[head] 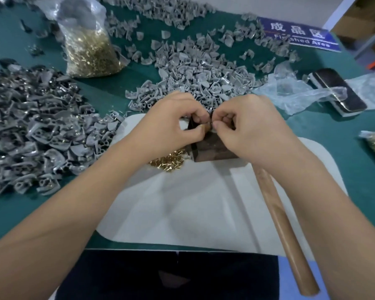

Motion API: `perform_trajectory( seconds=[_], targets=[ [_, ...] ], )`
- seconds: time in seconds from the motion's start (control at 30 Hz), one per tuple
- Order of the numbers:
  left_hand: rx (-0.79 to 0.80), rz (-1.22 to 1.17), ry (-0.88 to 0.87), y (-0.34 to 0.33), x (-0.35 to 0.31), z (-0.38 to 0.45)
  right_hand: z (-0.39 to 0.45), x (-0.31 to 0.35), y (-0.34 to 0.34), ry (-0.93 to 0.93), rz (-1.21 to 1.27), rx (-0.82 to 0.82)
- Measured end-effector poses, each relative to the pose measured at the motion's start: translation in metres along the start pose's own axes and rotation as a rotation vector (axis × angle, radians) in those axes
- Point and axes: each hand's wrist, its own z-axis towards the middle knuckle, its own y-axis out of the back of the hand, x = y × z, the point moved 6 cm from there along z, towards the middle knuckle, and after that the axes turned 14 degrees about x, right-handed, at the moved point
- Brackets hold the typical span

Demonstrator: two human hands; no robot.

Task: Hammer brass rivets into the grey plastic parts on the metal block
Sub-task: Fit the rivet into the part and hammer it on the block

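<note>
Both hands meet over the dark metal block (212,148) on the white mat (182,213). The left hand (171,124) and right hand (245,124) pinch a small piece (largely hidden by fingers). Loose brass rivets (169,161) lie just left of the block; the wooden hammer handle (284,230) rests at right.

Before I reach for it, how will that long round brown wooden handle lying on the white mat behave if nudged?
The long round brown wooden handle looks cylindrical and smooth, so it would probably roll sideways on the flat white mat. It appears rigid, unlikely to flex. Its far end disappears under the right hand, so any attached head, and how that weights it, cannot be judged.
</note>
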Motion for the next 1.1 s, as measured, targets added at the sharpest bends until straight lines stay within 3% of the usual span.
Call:
perform_trajectory(
  seconds=[0.37, 1.0, 1.1],
  targets=[
    [-0.054, 0.109, -0.003, 0.001, -0.006, -0.001, -0.006, -0.019, -0.007, -0.068, 0.141, -0.055],
    [-0.041, 0.063, -0.015, -0.001, -0.003, -0.001, -0.019, -0.022, -0.01, -0.027, 0.263, -0.204],
    [-0.045, 0.068, -0.003, 0.0, -0.003, -0.002, -0.036, -0.035, -0.008, -0.15, 0.266, -0.273]
  ],
)
